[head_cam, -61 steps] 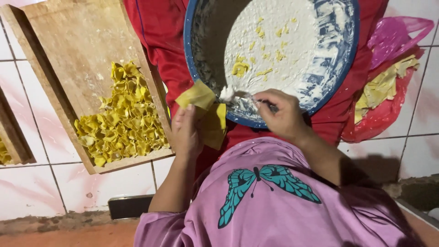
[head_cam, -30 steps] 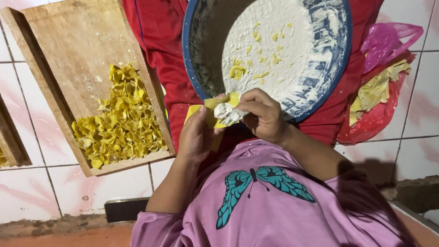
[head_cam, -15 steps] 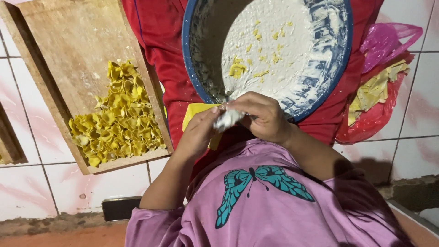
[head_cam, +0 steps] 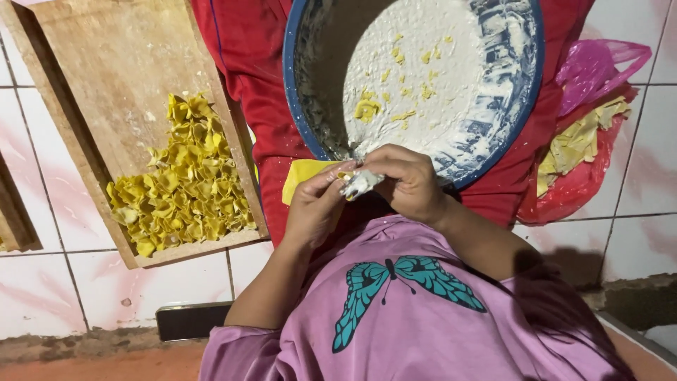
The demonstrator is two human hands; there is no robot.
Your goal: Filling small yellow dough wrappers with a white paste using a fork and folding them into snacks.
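Fingers (head_cam: 337, 178) of the left hand (head_cam: 315, 207) and right hand (head_cam: 405, 185) pinch together on a small white-floured yellow dough wrapper (head_cam: 360, 183), just below the round blue-rimmed floury basin (head_cam: 522, 113). Folded yellow dumplings (head_cam: 185, 183) lie heaped on the wooden tray (head_cam: 120, 63) to the left.

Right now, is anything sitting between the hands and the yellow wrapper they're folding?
Nothing visible does. The left hand and right hand both touch the yellow wrapper, pinching a white-coated piece between their fingertips, just below the blue basin.
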